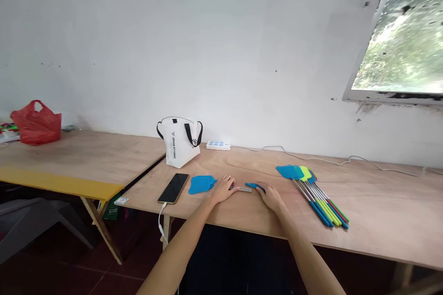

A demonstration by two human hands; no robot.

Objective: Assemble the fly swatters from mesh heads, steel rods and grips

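A blue fly swatter lies across the wooden table [380, 212] in front of me. Its blue head [201, 184] points left, its thin metal shaft [243, 189] runs right to a blue handle [255, 186]. My left hand [222, 189] rests over the shaft just right of the head, fingers curled down on it. My right hand [272, 196] covers the handle end, fingers bent around it. Both hands lie low on the tabletop.
A bundle of several blue, yellow and green swatters [316, 196] lies to the right. A black phone [173, 188] on a white cable, a white tote bag [180, 142] and a white power strip [218, 145] sit left and behind. A red plastic bag [36, 123] is far left.
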